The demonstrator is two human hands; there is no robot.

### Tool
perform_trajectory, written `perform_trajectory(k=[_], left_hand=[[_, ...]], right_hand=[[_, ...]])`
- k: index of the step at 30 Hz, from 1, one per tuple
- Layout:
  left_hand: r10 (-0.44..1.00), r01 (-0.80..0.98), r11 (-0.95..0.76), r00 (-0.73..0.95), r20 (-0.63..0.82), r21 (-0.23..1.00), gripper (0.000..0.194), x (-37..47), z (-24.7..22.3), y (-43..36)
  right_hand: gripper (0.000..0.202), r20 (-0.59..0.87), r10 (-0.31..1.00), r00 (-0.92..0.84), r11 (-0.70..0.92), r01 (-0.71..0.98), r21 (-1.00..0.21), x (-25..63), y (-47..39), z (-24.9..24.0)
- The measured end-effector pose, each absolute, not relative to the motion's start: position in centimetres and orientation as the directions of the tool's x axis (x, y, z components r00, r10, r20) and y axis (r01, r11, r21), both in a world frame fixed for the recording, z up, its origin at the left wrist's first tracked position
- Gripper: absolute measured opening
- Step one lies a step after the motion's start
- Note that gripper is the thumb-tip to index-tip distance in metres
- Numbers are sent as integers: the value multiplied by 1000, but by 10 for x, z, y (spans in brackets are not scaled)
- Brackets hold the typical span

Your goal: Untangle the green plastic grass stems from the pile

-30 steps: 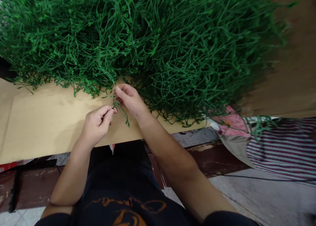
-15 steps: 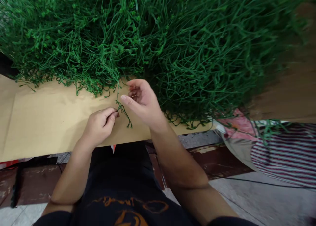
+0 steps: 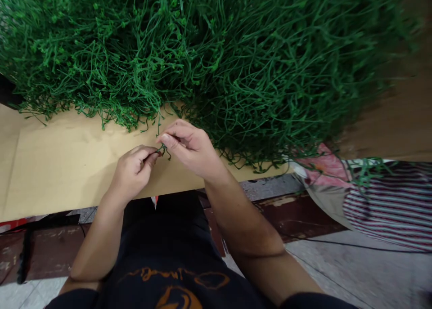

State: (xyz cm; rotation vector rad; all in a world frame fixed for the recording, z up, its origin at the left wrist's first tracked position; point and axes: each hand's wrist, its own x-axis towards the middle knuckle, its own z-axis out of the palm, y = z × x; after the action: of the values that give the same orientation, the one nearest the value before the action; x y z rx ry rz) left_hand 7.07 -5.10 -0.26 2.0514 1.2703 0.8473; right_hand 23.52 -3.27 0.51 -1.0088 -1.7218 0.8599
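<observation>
Over the cardboard, my left hand [image 3: 133,169] pinches a small green plastic stem sprig [image 3: 162,150] between thumb and forefinger. My right hand [image 3: 192,149] closes thumb and fingers on the same sprig from the other side, its fingertips close to the left ones. Parts of the sprig are hidden by the fingers. Behind both hands rises a large heap of green plastic stems [image 3: 202,52], with thin branching ends that hang over the front of the pile.
A tan cardboard sheet [image 3: 60,165] lies under the hands and the heap's front edge. To the right are a pink cloth [image 3: 327,167], a striped cloth [image 3: 391,205] and some loose stems [image 3: 371,172]. Below runs a worn brown beam [image 3: 303,214] above the tiled floor.
My right hand has moved left and slightly down, from open beside the sprig to closed on it. My left hand keeps its pinch in nearly the same place.
</observation>
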Motion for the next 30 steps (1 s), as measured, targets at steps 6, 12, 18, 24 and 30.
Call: perform_trajectory(k=[6,12,18,24,30], left_hand=[[912,547,-381,353,207,745,22,67,-1,-52],[904,584,-424,312,291,692,20,73,0,-54],[870,721,-490,363,335,490,23,82,4,-52],[864,714,-503,412,289,487,33,80,4,-53],[864,694,-504,415,286,514,29,75,4,-52]], right_hand=[[25,404,902,-155,433,321,-842,240,-33,2],[30,440,882,-168,468,429,-773,236,-35,-2],[39,433,884,-178,464,453,-761,235,-37,-1],[45,399,898,-185,439,423,-793,236,-40,-3],[38,350,927,-131,371,209,-905,231,-39,-7]])
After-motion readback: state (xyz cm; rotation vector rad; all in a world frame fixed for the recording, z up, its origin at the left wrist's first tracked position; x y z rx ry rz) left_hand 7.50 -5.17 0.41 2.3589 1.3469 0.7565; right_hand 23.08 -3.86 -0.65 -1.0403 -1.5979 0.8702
